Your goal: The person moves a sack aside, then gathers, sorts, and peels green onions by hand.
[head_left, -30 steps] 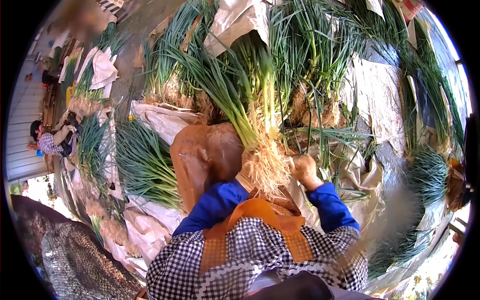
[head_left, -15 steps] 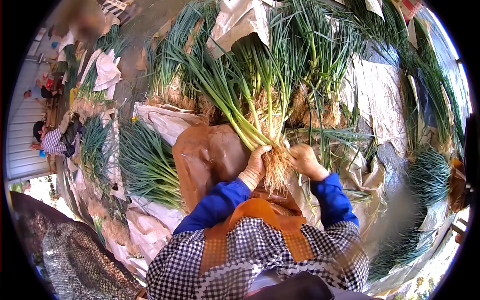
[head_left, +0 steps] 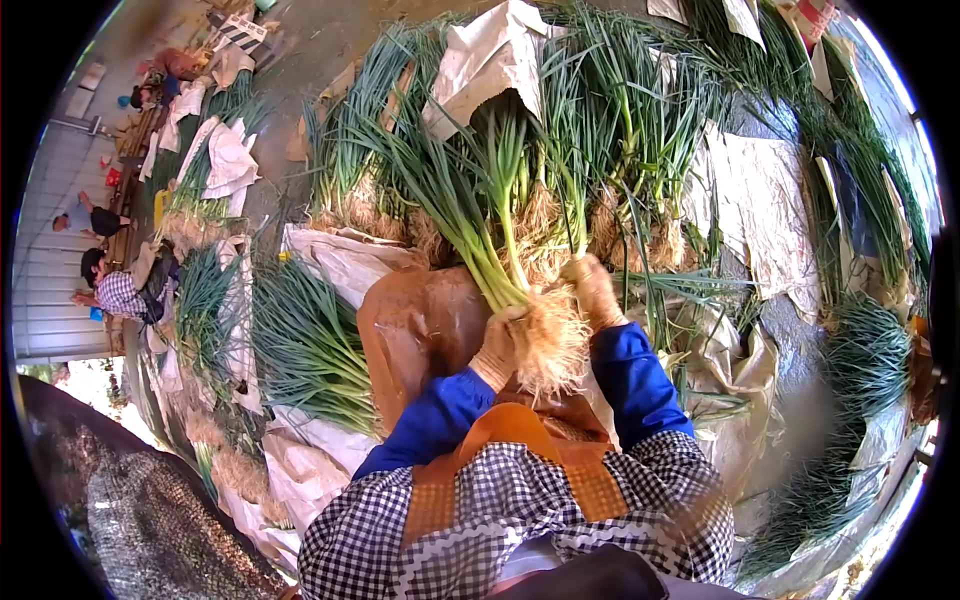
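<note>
My left hand [head_left: 498, 350] is wrapped round the lower stems of a bunch of green onions [head_left: 488, 270], just above their pale, shaggy roots [head_left: 552, 345]. The leaves lean away from me, up and to the left. To the right of those roots, my right hand [head_left: 597, 292] is closed at the lower end of another green onion stalk [head_left: 579, 232], which rises toward the pile; its fingertips are partly hidden. Beyond both hands lies a large pile of green onions [head_left: 625, 110], roots toward me. A brown apron [head_left: 420, 310] covers my lap.
Trimmed-looking green onions [head_left: 310, 345] lie on sacking at my left, and more bundles [head_left: 862, 350] curve along the right. A pale sack [head_left: 490, 65] covers part of the pile. Crumpled sacking [head_left: 740, 370] lies beside my right arm. Another person [head_left: 120, 290] sits at far left.
My right hand has moved up and slightly left, to a stalk at the pile's edge. My left hand has shifted slightly down and left with the bunch, whose roots now face me more.
</note>
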